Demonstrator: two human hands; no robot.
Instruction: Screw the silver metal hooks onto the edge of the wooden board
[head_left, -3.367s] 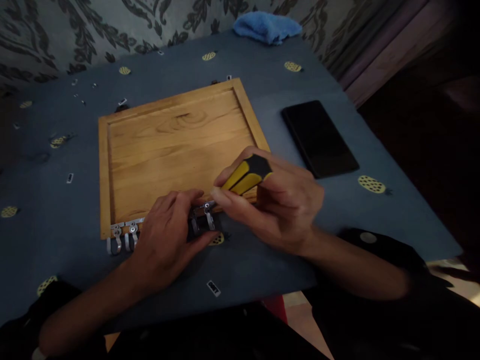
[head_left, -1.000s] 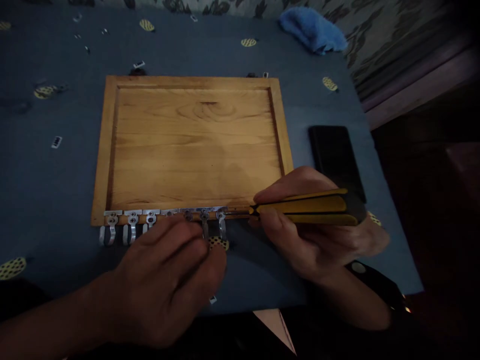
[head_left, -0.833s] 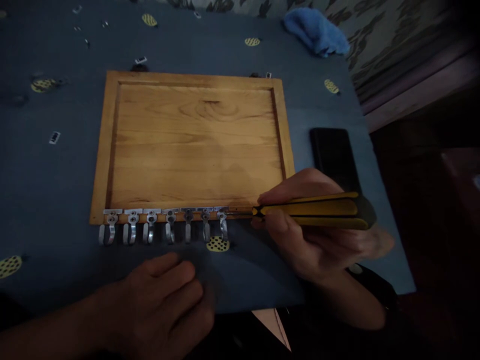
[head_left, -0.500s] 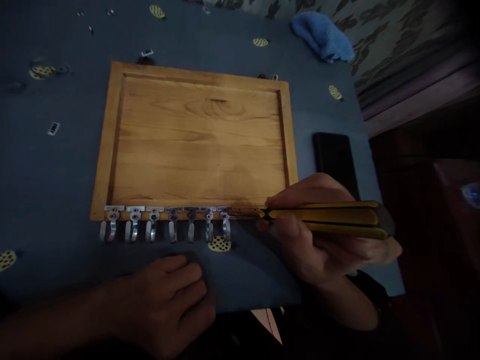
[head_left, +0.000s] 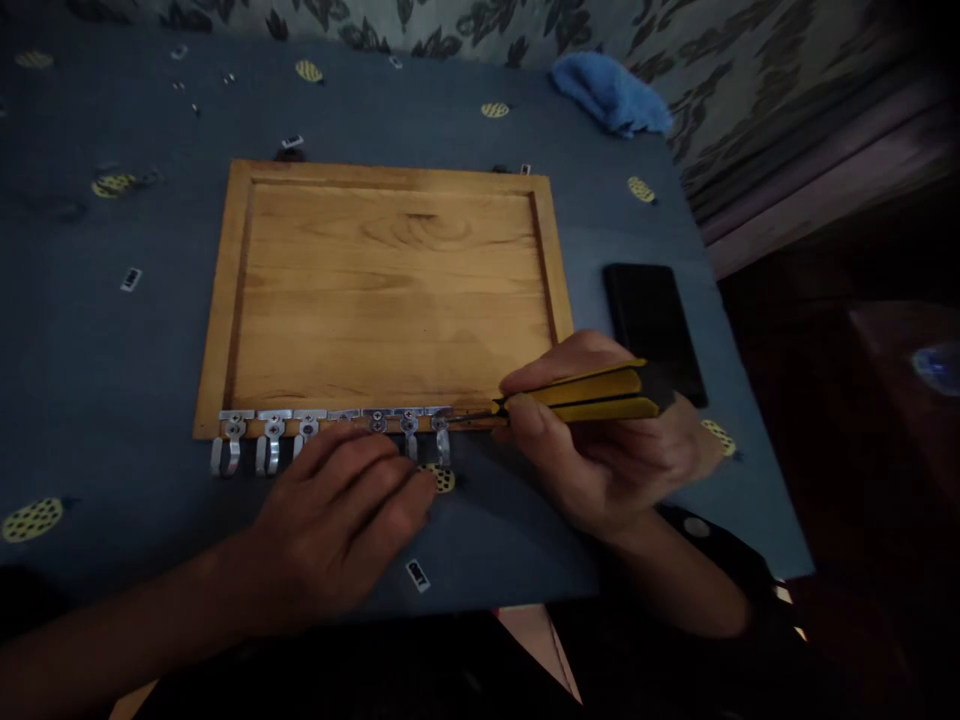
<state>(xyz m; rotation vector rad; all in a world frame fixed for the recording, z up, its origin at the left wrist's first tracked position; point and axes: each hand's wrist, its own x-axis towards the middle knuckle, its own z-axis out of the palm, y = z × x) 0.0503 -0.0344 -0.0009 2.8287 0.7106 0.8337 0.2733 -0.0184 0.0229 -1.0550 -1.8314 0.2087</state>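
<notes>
A wooden board point(head_left: 390, 290) with a raised frame lies flat on the blue tablecloth point(head_left: 97, 360). A row of several metal hooks point(head_left: 270, 445) is screwed along its near edge. My right hand point(head_left: 607, 450) is closed around a yellow-and-black screwdriver point(head_left: 600, 393), held level, its tip pointing left at the near edge just right of the last hook. My left hand point(head_left: 337, 510) lies over the middle hooks, fingers curled loosely and resting on them; nothing shows in its grip.
A black phone point(head_left: 652, 325) lies right of the board. A blue cloth point(head_left: 611, 92) sits at the far right corner. Small screws and white tags point(head_left: 131, 278) are scattered on the cloth at the far left. The table's near edge is close to my arms.
My left hand drew back from the hooks, then returned forward onto the middle ones. My right hand kept the screwdriver level at the board's near edge throughout.
</notes>
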